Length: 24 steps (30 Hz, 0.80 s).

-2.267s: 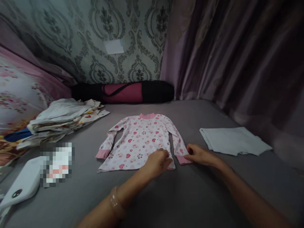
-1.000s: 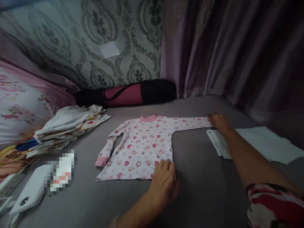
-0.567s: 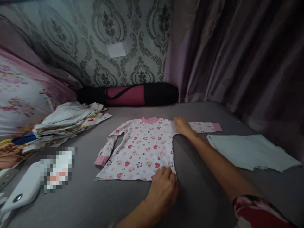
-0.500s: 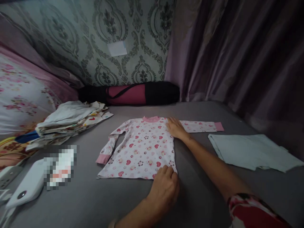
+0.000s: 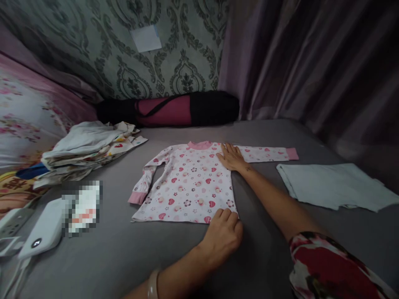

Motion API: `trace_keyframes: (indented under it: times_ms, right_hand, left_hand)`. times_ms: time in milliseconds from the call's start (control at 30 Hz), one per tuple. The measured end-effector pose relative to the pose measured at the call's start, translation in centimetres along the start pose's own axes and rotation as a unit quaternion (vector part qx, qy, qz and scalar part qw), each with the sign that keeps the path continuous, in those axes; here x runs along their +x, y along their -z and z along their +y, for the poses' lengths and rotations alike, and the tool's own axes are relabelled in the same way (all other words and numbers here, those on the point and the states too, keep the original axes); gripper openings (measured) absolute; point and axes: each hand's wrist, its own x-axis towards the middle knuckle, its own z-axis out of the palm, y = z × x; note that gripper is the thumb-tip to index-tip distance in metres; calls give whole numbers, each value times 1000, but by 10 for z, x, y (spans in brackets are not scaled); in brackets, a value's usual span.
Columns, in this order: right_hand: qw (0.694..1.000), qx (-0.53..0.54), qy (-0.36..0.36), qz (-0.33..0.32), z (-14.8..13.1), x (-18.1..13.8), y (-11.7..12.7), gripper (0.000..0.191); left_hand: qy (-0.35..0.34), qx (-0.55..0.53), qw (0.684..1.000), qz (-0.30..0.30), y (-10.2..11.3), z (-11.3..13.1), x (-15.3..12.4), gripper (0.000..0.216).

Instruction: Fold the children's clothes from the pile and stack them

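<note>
A child's long-sleeved shirt [image 5: 190, 182], white with pink hearts and flowers, lies spread on the grey bed sheet [image 5: 102, 265]. Its pink collar points away from me; the right sleeve stretches straight out, while the left one bends down toward the hem. My left hand [image 5: 222, 232] has its fingers closed on the shirt's lower right corner. On the shirt's right shoulder, where the sleeve begins, my right hand [image 5: 232, 158] rests flat with fingers spread. Right of my right forearm is a pale folded garment [image 5: 333, 185].
A pile of clothes [image 5: 84, 145] sits at the left by a floral pillow [image 5: 21, 116]. Nearer are a white power bank [image 5: 46, 228], a power strip [image 5: 14, 222] and a blurred-out packet [image 5: 84, 209]. A black and maroon long bag [image 5: 168, 110] lies along the wall.
The view has tilted down a little, so everything sits higher. My right hand's fingers have spread wider on the shoulder; my left hand stays at the hem corner.
</note>
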Motion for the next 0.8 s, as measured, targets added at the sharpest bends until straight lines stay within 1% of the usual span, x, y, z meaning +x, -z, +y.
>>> trace_keyframes:
  times_ms: [167, 300, 400, 533, 633, 733, 800]
  right_hand:
    - [1000, -12, 12, 14, 4, 0, -2, 71]
    - [1000, -13, 14, 8, 6, 2, -3, 70]
    - [1000, -17, 18, 12, 7, 3, -5, 70]
    - [999, -27, 16, 21, 7, 3, -5, 69]
    - [999, -36, 7, 21, 4, 2, 1, 67]
    - [995, -63, 7, 75, -10, -9, 9, 61]
    - [992, -66, 27, 107, -25, -27, 10, 60]
  left_hand:
    - [-1, -4, 1000, -3, -5, 4, 3, 17]
    - [15, -15, 1000, 5, -13, 8, 7, 16]
    - [18, -19, 1000, -2, -14, 11, 9, 17]
    - [20, -18, 1000, -14, -11, 15, 11, 15]
    - [29, -17, 999, -13, -9, 18, 12, 14]
    - [13, -27, 999, -14, 0, 16, 9, 16]
    - [-15, -65, 998, -21, 14, 10, 1, 19]
